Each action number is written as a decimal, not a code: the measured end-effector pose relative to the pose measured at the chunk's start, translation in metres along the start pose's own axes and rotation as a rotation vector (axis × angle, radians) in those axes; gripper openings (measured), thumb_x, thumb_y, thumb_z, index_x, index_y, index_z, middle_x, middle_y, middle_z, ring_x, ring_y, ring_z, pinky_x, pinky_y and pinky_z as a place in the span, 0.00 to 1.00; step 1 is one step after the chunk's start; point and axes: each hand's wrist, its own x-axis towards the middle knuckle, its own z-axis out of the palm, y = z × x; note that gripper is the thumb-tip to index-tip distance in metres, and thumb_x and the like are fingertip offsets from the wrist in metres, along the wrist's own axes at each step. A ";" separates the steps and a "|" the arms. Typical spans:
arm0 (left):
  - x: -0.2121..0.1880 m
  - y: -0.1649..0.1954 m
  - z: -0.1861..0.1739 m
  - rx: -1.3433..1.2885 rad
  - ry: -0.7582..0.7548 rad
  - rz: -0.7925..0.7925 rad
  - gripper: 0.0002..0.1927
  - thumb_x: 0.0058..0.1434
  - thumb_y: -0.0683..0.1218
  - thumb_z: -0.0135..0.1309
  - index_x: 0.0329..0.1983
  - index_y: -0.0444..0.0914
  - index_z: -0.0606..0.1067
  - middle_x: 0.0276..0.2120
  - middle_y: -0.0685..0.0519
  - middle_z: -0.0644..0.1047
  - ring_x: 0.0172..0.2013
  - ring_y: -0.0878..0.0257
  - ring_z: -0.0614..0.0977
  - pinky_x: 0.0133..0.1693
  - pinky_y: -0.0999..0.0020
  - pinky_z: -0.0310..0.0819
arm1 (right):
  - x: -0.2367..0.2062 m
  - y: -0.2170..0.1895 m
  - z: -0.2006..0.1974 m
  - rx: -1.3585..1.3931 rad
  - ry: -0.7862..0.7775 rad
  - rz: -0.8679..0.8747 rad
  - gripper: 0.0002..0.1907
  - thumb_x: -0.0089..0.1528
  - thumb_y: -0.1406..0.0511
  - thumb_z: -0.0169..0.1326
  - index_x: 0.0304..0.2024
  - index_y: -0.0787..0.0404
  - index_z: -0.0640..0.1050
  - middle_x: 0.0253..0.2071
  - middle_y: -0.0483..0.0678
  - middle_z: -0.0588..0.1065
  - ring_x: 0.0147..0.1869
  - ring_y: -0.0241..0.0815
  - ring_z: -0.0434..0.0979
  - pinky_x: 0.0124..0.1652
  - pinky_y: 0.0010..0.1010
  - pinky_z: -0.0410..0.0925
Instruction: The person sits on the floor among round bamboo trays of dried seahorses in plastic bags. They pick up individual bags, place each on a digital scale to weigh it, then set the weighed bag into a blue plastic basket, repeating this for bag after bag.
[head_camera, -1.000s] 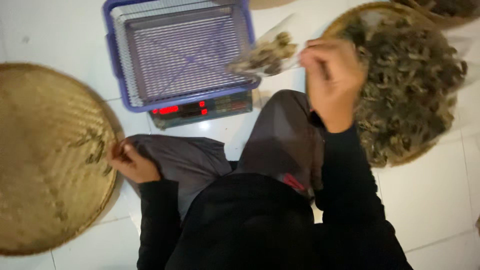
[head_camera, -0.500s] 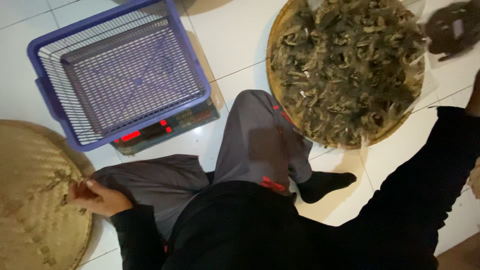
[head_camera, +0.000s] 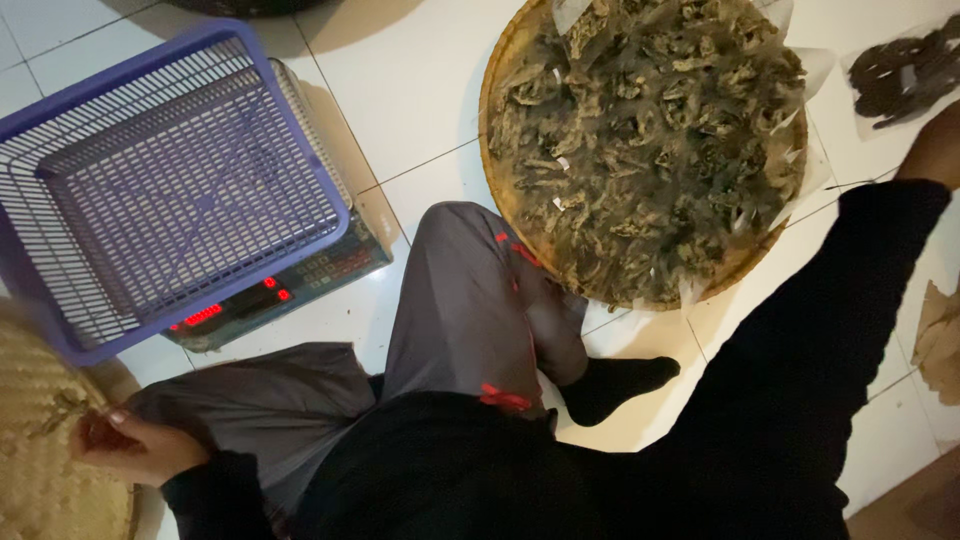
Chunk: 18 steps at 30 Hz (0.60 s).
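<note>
My left hand (head_camera: 135, 448) rests with curled fingers on the rim of a flat woven tray (head_camera: 40, 470) at the lower left, beside a few dried scraps (head_camera: 62, 405). My right arm in a black sleeve stretches to the far right. Only the wrist and heel of my right hand (head_camera: 935, 150) show at the frame edge. It is next to a clear bag of dark dried pieces (head_camera: 905, 72) on the white floor tiles. Its fingers are hidden.
A purple mesh basket (head_camera: 160, 190) sits on a digital scale (head_camera: 300, 285) with red digits. A round woven tray (head_camera: 500, 120) heaped with dried brownish pieces lies ahead, beyond my bent knee and black sock. Brown paper (head_camera: 940, 330) lies at the right edge.
My right hand carried the clear bag from above the basket out to the far right. The view swung right with it. My left hand stayed at the woven tray.
</note>
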 end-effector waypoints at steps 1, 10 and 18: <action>-0.002 0.005 0.001 -0.008 -0.018 0.017 0.16 0.83 0.36 0.44 0.71 0.29 0.62 0.62 0.39 0.71 0.60 0.52 0.76 0.62 0.61 0.72 | 0.000 -0.001 0.007 0.005 0.020 0.015 0.05 0.73 0.74 0.51 0.40 0.66 0.74 0.37 0.54 0.73 0.38 0.45 0.75 0.39 0.38 0.70; -0.008 0.026 0.018 0.136 -0.070 -0.047 0.16 0.84 0.37 0.47 0.70 0.28 0.62 0.60 0.39 0.70 0.60 0.50 0.75 0.63 0.56 0.71 | -0.047 -0.025 0.060 -0.070 0.088 0.039 0.07 0.65 0.75 0.54 0.32 0.65 0.73 0.32 0.56 0.72 0.35 0.53 0.74 0.34 0.45 0.67; -0.003 0.010 0.030 0.093 -0.068 -0.038 0.20 0.83 0.40 0.49 0.71 0.26 0.60 0.61 0.38 0.74 0.59 0.50 0.78 0.63 0.59 0.71 | -0.040 -0.018 0.047 -0.162 -0.154 -0.113 0.03 0.61 0.69 0.57 0.37 0.61 0.80 0.37 0.57 0.76 0.39 0.60 0.76 0.36 0.47 0.69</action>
